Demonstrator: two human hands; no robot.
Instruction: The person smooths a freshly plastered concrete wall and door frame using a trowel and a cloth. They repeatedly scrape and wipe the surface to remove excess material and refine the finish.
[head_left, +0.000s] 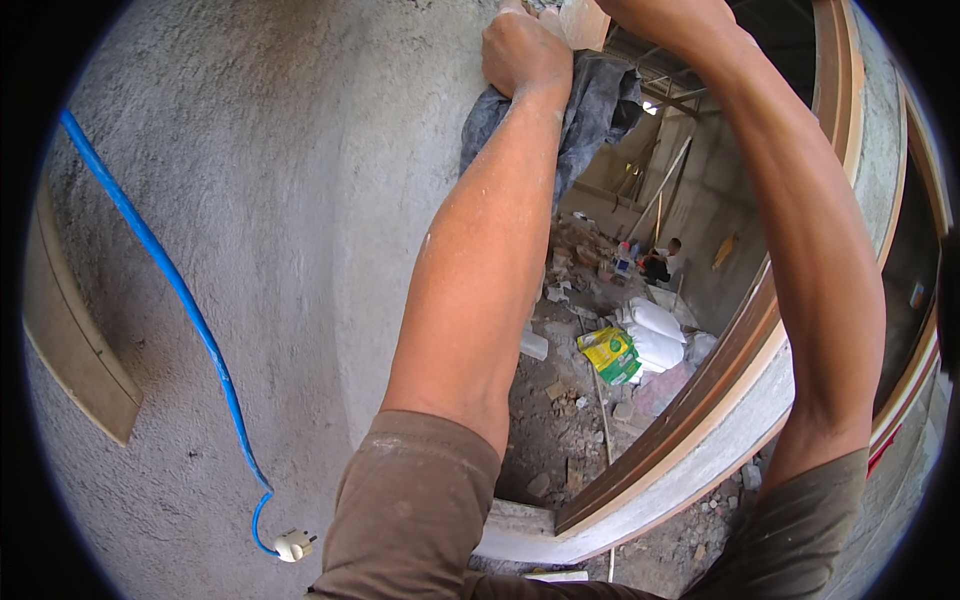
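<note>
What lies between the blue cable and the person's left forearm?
Only bare grey wall lies between the blue cable and left forearm, in the head view.

Soft, diffuse daylight falls on the grey wall (380, 230), paler toward its edge at the opening. The room (715, 180) beyond is dimmer, darkest near the wooden frame's (700, 400) upper end, with one small glare spot (650, 107); white sacks (655, 335) shine brightest. The left hand (527, 52) looks reasonably sharp, distant rubble (585, 240) softer. Fisheye distortion bows the frame; black vignetting fills the corners.

Right hand (665, 12) cut off, left fingers (511, 6) cropped
</note>
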